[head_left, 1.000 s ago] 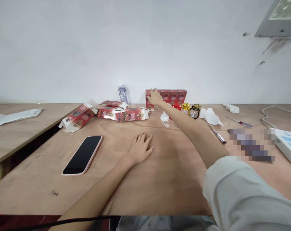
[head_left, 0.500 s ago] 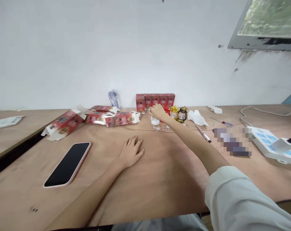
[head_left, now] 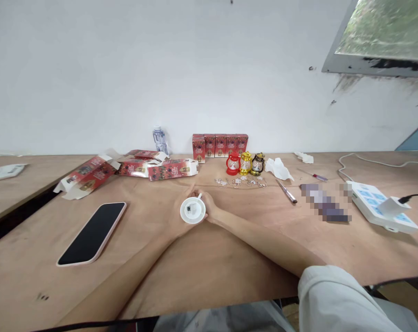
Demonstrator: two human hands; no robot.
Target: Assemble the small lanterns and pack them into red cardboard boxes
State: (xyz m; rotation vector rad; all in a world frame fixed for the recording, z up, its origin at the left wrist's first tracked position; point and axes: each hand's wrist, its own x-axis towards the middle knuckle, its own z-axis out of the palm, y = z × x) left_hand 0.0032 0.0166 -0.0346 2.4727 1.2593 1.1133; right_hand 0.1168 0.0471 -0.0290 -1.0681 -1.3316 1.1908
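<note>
While the right hand [head_left: 211, 208] clasps the right edge of a white round plastic base [head_left: 192, 210], the piece stands tilted up just above the middle of the plywood table [head_left: 229, 258]. The left hand [head_left: 176, 222] lies against its left side, fingers hidden behind it, so I cannot tell whether it grips. Three toy lanterns [head_left: 245, 163] stand well beyond, and a phone [head_left: 92, 233] lies to the left.

wooden table [head_left: 229, 258] | phone [head_left: 91, 234] | flattened boxes [head_left: 91, 173] | standing boxes [head_left: 220, 145] | lanterns [head_left: 245, 163] | power strip [head_left: 378, 205]
</note>
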